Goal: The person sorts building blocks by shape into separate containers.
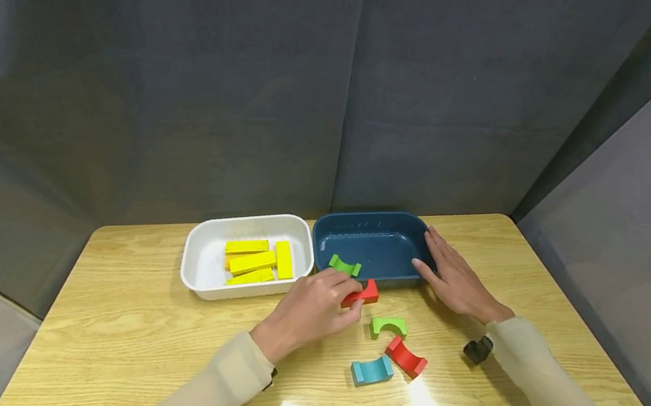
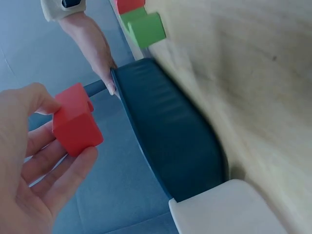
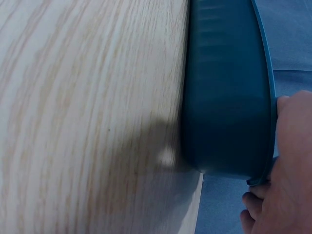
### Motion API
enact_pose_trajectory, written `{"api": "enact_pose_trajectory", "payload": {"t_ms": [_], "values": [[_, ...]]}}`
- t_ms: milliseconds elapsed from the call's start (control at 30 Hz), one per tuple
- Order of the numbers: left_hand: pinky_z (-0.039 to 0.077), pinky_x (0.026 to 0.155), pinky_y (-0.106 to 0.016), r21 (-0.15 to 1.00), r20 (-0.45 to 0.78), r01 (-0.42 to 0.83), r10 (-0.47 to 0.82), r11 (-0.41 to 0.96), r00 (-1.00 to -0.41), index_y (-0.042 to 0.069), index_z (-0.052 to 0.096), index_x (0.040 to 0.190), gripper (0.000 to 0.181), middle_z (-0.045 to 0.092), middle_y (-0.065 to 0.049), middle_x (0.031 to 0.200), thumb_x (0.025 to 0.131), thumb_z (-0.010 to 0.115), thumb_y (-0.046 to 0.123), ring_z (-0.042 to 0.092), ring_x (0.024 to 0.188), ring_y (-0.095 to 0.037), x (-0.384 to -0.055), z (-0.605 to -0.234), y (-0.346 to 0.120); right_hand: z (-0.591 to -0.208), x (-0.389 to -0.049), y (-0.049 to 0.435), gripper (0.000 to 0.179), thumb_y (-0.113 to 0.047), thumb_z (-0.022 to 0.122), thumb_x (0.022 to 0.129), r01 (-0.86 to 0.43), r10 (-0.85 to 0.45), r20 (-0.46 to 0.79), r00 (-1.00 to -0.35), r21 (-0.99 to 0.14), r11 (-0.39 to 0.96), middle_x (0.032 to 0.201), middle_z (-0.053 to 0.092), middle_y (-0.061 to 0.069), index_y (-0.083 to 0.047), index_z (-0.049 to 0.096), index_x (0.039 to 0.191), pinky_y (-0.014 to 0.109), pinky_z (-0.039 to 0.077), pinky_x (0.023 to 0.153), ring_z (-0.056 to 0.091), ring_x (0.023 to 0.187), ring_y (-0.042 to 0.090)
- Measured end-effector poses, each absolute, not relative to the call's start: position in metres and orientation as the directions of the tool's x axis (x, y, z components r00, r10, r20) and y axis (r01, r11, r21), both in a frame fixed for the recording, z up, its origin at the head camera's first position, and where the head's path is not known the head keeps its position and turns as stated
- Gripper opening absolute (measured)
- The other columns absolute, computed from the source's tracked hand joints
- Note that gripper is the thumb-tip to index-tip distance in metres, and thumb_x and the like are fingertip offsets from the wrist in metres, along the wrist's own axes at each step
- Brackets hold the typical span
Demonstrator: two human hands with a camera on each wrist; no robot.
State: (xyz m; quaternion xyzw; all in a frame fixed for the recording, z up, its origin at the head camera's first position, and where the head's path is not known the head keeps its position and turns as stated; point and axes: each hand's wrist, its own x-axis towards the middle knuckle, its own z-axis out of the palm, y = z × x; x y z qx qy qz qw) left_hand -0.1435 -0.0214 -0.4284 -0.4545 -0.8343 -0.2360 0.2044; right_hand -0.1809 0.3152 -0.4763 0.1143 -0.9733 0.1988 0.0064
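My left hand (image 1: 320, 305) pinches a red arch block (image 1: 367, 293) between thumb and fingers, near the front rim of the dark blue bin (image 1: 370, 221). In the left wrist view the red block (image 2: 75, 119) is raised above the table. A green arch block (image 1: 345, 266) is inside the blue bin at its front left. My right hand (image 1: 455, 278) rests against the bin's right end, fingers straight along the side and thumb at the front corner. On the table before the bin lie a light green arch block (image 1: 388, 326), another red arch block (image 1: 407, 357) and a blue one (image 1: 372, 370).
A white bin (image 1: 202, 289) stands left of the blue bin, against it, with several yellow rectangular blocks (image 1: 252, 262) in it. Grey cloth panels (image 1: 228, 106) rise behind the wooden table (image 1: 104, 338) and at its sides. Each wrist carries a small dark device (image 1: 478, 349).
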Motion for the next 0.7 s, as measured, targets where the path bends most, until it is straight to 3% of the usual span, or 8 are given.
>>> {"api": "enact_pose_trajectory", "payload": {"t_ms": [367,700], "values": [[0.051,0.062,-0.012,0.229,0.547,0.822,0.629,0.522,-0.552,0.009,0.081,0.106,0.017,0.076,-0.002,0.093,0.093,0.082,0.021,0.062,0.073,-0.012,-0.170,-0.415,-0.017,-0.476,-0.181,0.316,0.083,-0.053,0.041,0.114,-0.227,-0.221,0.059,-0.973,-0.387,0.894,0.181,0.002,0.016,-0.002,0.009,0.171,0.068,0.015,0.129,0.010,0.165,0.042],[0.053,0.063,-0.016,0.227,0.497,0.791,0.630,0.569,-0.596,0.008,0.081,0.109,0.020,0.078,-0.004,0.097,0.095,0.081,0.023,0.062,0.074,-0.013,-0.192,-0.413,-0.006,-0.479,-0.182,0.318,0.083,-0.053,0.041,0.114,-0.231,-0.226,0.060,-0.972,-0.388,0.892,0.181,0.002,0.016,-0.002,0.009,0.172,0.068,0.015,0.129,0.010,0.165,0.043]]}}
